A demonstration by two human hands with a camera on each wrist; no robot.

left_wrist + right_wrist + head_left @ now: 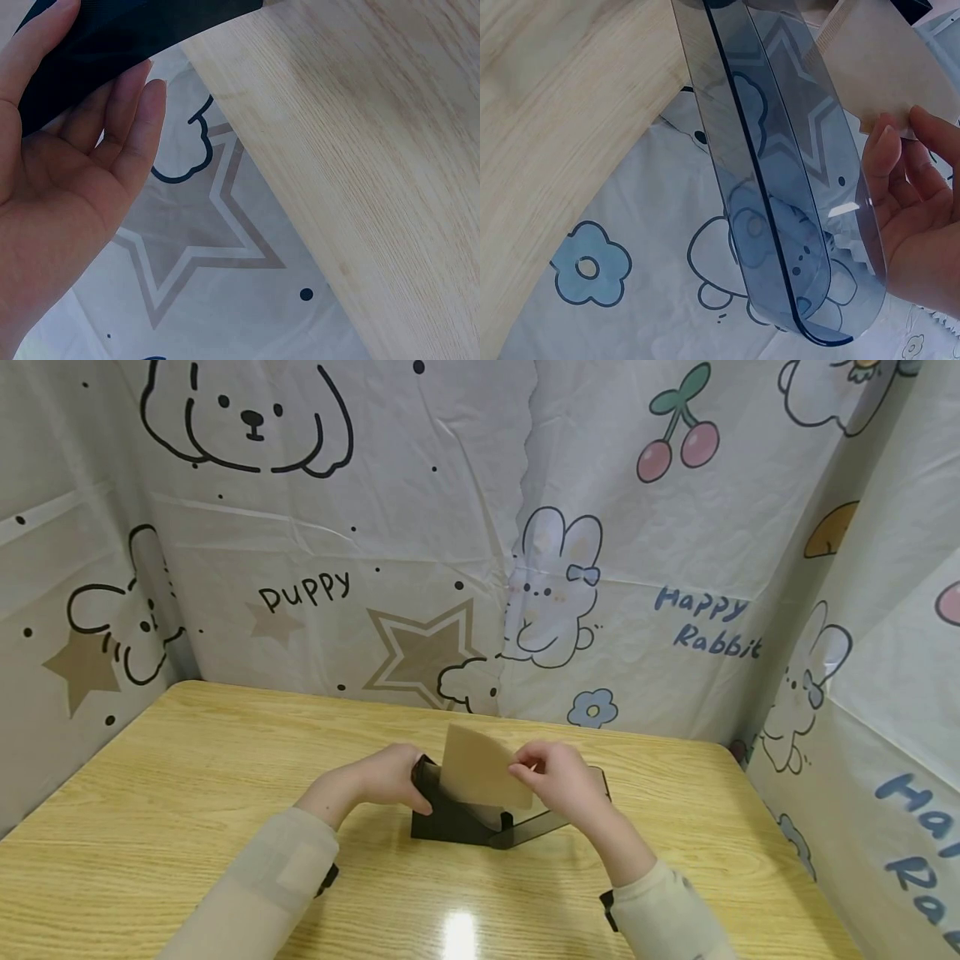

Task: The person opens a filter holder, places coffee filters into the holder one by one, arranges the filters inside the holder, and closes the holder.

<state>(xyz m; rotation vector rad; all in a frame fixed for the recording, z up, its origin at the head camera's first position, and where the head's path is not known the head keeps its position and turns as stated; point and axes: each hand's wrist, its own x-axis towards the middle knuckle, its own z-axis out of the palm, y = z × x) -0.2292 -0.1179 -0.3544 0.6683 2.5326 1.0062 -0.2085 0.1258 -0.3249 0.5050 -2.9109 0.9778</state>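
A black holder (453, 820) with a smoky see-through lid (780, 210) stands on the wooden table, its lid swung out to the right. My left hand (384, 778) grips the holder's left end, thumb on the near side and fingers round the back; the left wrist view shows the dark wall between thumb and fingers. Between thumb and fingertips, my right hand (561, 781) pinches the edge of a brown paper coffee filter (480, 768). The filter rises at a tilt above the holder, its lower part overlapping the opening in the head view. A crimped seam shows along its edge.
The wooden table (225, 760) carries the holder near its middle. Behind it hangs a pale curtain (420, 527) printed with cartoon animals, and more of this cloth closes off both sides. Each sleeve has a dark strap at the wrist.
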